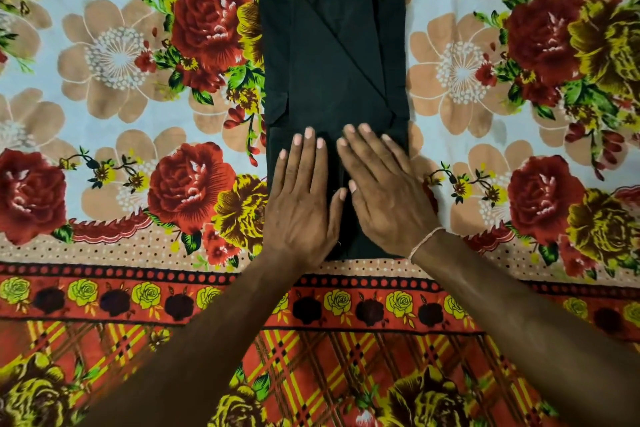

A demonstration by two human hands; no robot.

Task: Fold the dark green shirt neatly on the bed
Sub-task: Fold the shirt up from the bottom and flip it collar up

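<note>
no readable text, labels, brands or numbers appear anywhere.

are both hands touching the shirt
Touching: the head view shows the left hand and right hand lying flat, fingers straight, on the shirt.

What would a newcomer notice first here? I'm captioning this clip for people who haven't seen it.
The dark green shirt, folded into a long narrow strip, lies centre frame on the loud floral bedsheet. Both the left hand and right hand press flat on its near end, side by side.
</note>
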